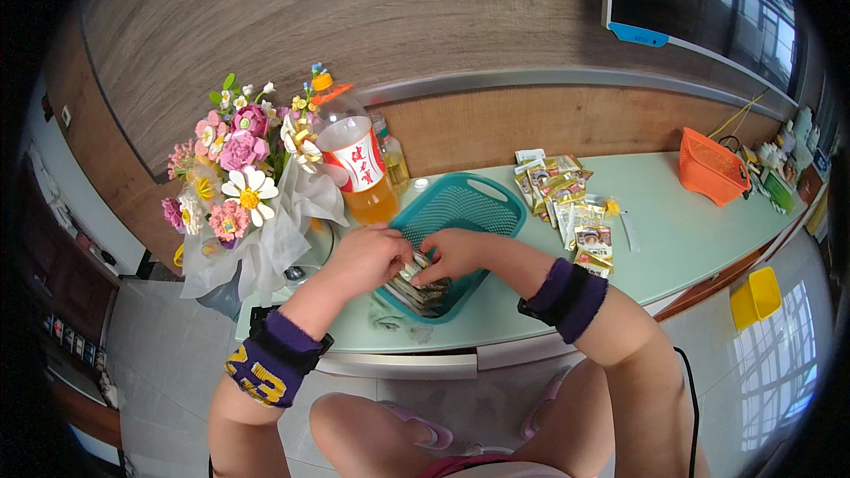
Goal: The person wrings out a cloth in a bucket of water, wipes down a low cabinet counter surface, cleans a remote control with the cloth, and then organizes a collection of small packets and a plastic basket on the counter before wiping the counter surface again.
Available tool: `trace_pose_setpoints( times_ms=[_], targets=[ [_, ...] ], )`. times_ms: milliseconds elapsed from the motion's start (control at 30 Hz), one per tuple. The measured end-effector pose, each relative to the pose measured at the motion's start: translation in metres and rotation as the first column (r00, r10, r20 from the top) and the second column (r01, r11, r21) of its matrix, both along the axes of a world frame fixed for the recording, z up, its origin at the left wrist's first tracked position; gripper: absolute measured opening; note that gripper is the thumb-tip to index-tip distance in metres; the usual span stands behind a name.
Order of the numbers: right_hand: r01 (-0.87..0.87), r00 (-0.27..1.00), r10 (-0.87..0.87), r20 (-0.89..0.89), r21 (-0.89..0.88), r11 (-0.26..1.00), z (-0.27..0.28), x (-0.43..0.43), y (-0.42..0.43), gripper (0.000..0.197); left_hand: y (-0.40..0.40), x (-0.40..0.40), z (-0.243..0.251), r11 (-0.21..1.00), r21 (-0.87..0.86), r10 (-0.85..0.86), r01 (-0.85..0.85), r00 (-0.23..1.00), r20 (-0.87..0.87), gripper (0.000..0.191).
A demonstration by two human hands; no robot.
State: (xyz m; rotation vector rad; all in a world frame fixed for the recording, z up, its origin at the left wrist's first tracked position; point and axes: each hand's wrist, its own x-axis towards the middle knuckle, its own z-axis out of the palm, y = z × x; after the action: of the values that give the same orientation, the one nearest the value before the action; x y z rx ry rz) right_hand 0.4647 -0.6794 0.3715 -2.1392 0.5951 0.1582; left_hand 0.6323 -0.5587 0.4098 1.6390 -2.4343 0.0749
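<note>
A teal plastic basket (458, 212) with perforated walls stands on the pale green glass-topped cabinet (664, 212). Small packets (418, 289) lie stacked in its near end. My left hand (378, 255) reaches over the basket's left side, its fingers at the top of these packets. From the right, my right hand (451, 255) reaches in, thumb and fingers spread around the packets' upper edges. Whether either hand grips a packet is hard to tell. More gold and white sachets (564, 196) lie in a loose pile to the right of the basket.
A large bottle of orange drink (358, 159), a smaller bottle (396, 162) and a wrapped bouquet of artificial flowers (246, 186) stand at the left. An orange basket (710, 166) sits at the far right. On the floor is a yellow bin (756, 299). A screen (704, 6) hangs above.
</note>
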Motion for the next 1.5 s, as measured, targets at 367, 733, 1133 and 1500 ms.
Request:
trace_pose_setpoints(
  times_ms=[367,733,1133,1500],
  targets=[
    [-0.005,0.999,0.017,0.038,-0.294,0.956,-0.015,0.0,-0.012,0.072,-0.005,-0.004,-0.006,0.995,0.057,0.082,-0.08,0.996,-0.021,0.011],
    [0.155,0.935,-0.031,0.353,-0.33,0.931,-0.011,-0.019,-0.017,0.042,0.011,-0.027,0.013,0.975,-0.19,0.092,-0.112,0.989,-0.112,0.012],
    [0.607,0.689,-0.445,0.571,-0.119,0.786,0.011,-0.193,-0.051,0.026,0.018,-0.183,-0.015,0.964,-0.251,-0.198,0.084,0.858,-0.474,0.018],
    [0.755,0.653,-0.682,0.331,-0.355,0.551,-0.055,-0.282,-0.037,0.062,-0.039,-0.261,-0.116,0.987,-0.05,0.1,-0.151,0.832,-0.546,0.053]
  ],
)
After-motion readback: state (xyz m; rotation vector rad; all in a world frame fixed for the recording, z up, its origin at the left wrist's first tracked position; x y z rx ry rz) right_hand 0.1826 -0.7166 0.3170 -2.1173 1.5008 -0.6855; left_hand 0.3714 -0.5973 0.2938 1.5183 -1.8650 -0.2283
